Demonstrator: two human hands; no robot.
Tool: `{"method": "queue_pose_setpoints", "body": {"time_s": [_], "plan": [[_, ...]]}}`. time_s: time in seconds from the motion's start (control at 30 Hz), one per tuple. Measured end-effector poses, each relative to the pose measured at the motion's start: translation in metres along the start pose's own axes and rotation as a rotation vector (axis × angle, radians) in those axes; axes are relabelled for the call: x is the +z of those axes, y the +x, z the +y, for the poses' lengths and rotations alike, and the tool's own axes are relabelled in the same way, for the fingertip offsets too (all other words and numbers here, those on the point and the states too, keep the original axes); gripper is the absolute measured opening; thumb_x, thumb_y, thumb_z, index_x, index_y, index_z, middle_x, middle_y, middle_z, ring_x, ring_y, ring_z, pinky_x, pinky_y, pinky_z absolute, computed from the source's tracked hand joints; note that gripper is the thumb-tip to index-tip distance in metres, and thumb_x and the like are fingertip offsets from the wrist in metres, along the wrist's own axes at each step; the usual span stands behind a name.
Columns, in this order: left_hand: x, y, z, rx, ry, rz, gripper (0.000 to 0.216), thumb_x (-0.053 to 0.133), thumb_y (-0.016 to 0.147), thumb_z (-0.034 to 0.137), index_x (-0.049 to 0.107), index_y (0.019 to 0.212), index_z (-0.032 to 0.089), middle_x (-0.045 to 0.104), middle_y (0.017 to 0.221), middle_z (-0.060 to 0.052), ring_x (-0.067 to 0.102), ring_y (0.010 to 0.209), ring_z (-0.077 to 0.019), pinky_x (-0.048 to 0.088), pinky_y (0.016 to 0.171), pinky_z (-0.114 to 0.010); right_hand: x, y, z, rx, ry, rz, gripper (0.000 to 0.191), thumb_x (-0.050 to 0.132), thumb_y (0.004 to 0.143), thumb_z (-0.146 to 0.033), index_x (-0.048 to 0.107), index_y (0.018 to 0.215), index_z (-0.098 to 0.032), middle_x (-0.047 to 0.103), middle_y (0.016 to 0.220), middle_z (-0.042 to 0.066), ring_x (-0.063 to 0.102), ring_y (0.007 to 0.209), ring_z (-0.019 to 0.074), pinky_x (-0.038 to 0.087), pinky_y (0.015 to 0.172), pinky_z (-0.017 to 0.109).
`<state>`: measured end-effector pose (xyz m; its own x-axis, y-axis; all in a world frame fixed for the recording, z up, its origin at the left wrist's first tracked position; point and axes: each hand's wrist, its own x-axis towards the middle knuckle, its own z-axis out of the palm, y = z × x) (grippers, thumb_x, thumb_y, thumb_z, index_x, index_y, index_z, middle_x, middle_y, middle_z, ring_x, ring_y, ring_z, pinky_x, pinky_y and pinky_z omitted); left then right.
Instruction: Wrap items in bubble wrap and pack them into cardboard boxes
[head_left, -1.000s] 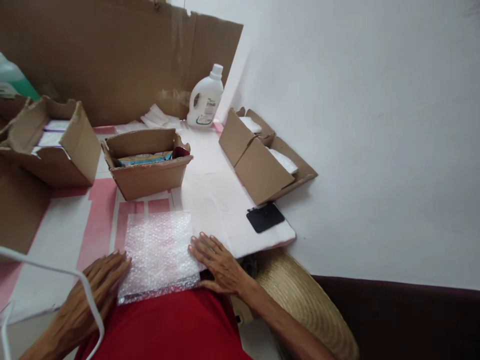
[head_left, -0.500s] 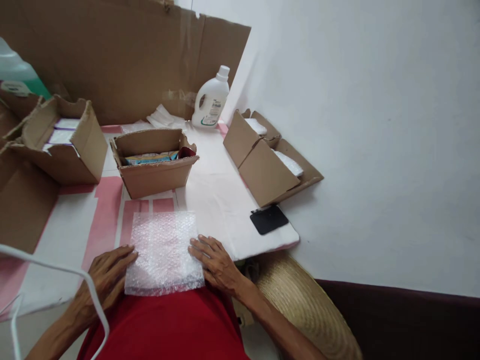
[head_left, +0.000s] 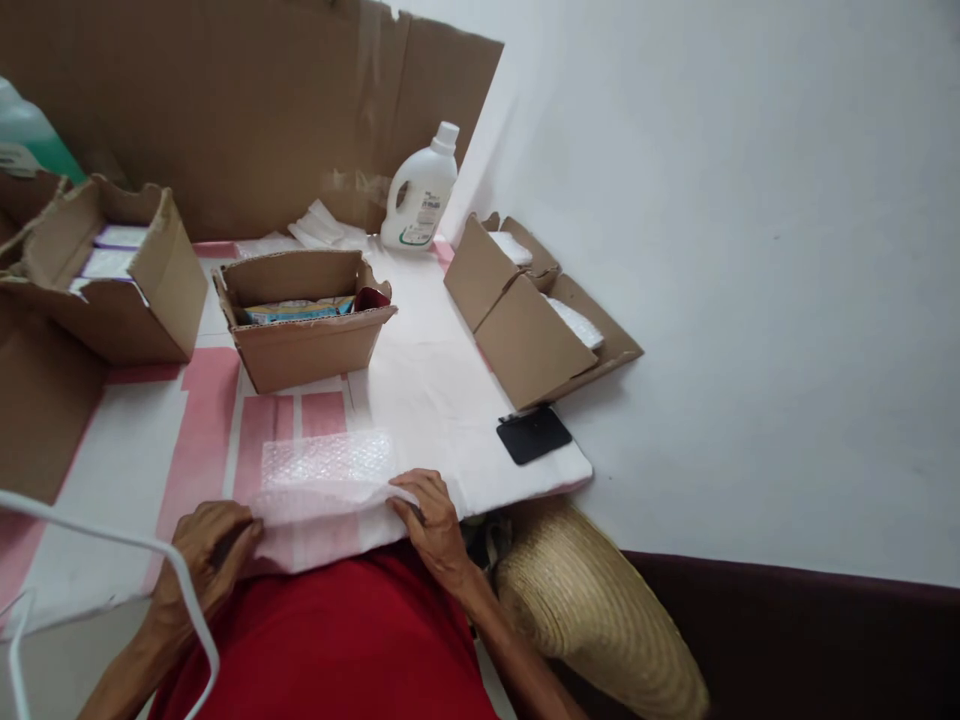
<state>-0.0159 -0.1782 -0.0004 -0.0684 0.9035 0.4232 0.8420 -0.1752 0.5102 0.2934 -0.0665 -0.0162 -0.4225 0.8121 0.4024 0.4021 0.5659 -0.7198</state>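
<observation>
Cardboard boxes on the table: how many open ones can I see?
4. One at far left, one in the middle, two tipped by the wall at right. Others may be hidden beyond the left edge.

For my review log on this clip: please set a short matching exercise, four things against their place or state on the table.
Things:
1. bubble wrap
2. white jug
3. black card
4. middle carton

Places or states:
A. flat near the table's right edge
B. open, packets inside
C. near edge lifted by left hand and right hand
D. upright by the cardboard backdrop

Pairs: 1-C, 2-D, 3-A, 4-B
</observation>
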Motion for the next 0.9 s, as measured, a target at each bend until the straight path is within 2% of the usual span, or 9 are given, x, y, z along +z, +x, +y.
{"method": "queue_pose_setpoints", "body": {"time_s": [0.07, 0.2, 0.33, 0.5, 0.8, 0.9], "plan": [[0.005, 0.000, 0.009, -0.056, 0.042, 0.033, 0.016, 0.059, 0.093, 0.037, 0.066, 0.089, 0.023, 0.071, 0.081, -0.002, 0.065, 0.081, -0.0210, 0.048, 0.075, -0.034, 0.005, 0.000, -0.004, 0.057, -0.060, 0.035, 0.013, 0.057, 0.102, -0.027, 0.065, 0.094, -0.021, 0.068, 0.092, 0.005, 0.056, 0.094, 0.0235, 0.046, 0.083, 0.039], [0.013, 0.004, 0.019, -0.161, 0.117, 0.051, 0.023, 0.054, 0.094, 0.040, 0.065, 0.086, 0.021, 0.069, 0.077, -0.003, 0.062, 0.077, -0.0222, 0.045, 0.072, -0.035, 0.020, 0.008, -0.009, 0.176, -0.206, 0.110, 0.031, 0.056, 0.103, -0.030, 0.051, 0.073, -0.022, 0.055, 0.075, 0.001, 0.048, 0.079, 0.0207, 0.039, 0.075, 0.036], [0.016, 0.010, 0.023, -0.225, 0.159, 0.027, 0.028, 0.050, 0.094, 0.041, 0.063, 0.079, 0.022, 0.067, 0.071, -0.003, 0.059, 0.072, -0.0225, 0.041, 0.069, -0.036, 0.030, 0.016, -0.008, 0.211, -0.236, 0.154, 0.031, 0.057, 0.102, -0.031, 0.047, 0.073, -0.022, 0.053, 0.076, 0.000, 0.046, 0.079, 0.0203, 0.037, 0.075, 0.034], [0.017, 0.013, 0.025, -0.223, 0.204, 0.002, 0.028, 0.049, 0.093, 0.041, 0.061, 0.075, 0.022, 0.066, 0.070, -0.003, 0.057, 0.071, -0.0234, 0.039, 0.069, -0.037, 0.033, 0.017, -0.006, 0.225, -0.251, 0.176, 0.028, 0.060, 0.099, -0.027, 0.046, 0.076, -0.023, 0.053, 0.079, 0.001, 0.046, 0.081, 0.0210, 0.038, 0.077, 0.034], [0.020, 0.013, 0.027, -0.141, 0.271, 0.090, 0.024, 0.051, 0.097, 0.037, 0.058, 0.081, 0.022, 0.064, 0.073, -0.003, 0.057, 0.072, -0.0219, 0.040, 0.070, -0.035, 0.031, 0.015, -0.008, 0.238, -0.242, 0.168, 0.022, 0.054, 0.099, -0.021, 0.045, 0.079, -0.023, 0.052, 0.082, 0.001, 0.047, 0.082, 0.0214, 0.039, 0.079, 0.035], [0.021, 0.015, 0.035, -0.086, 0.298, 0.176, 0.016, 0.056, 0.096, 0.033, 0.061, 0.090, 0.019, 0.065, 0.078, -0.004, 0.059, 0.075, -0.0214, 0.043, 0.072, -0.034, 0.033, 0.015, -0.007, 0.248, -0.243, 0.175, 0.019, 0.055, 0.098, -0.020, 0.046, 0.081, -0.023, 0.053, 0.084, 0.002, 0.047, 0.084, 0.0218, 0.040, 0.080, 0.036]]}}
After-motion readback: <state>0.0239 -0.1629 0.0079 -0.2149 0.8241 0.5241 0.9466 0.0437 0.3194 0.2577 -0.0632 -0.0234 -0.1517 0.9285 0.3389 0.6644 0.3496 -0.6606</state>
